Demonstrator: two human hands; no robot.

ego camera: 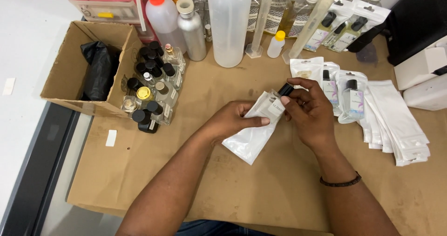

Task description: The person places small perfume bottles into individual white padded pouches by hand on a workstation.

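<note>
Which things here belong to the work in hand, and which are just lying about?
In use:
left hand
right hand
flat white plastic pouch
small black-capped glass bottle

Lying about:
open brown cardboard box
tall translucent plastic bottle
stack of empty white pouches

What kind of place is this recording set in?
Probably a small fragrance bottling and packing bench. The left hand holds a white pouch while the right hand slides a small black-capped bottle in; clustered small bottles and a stack of empty pouches lie nearby.
</note>
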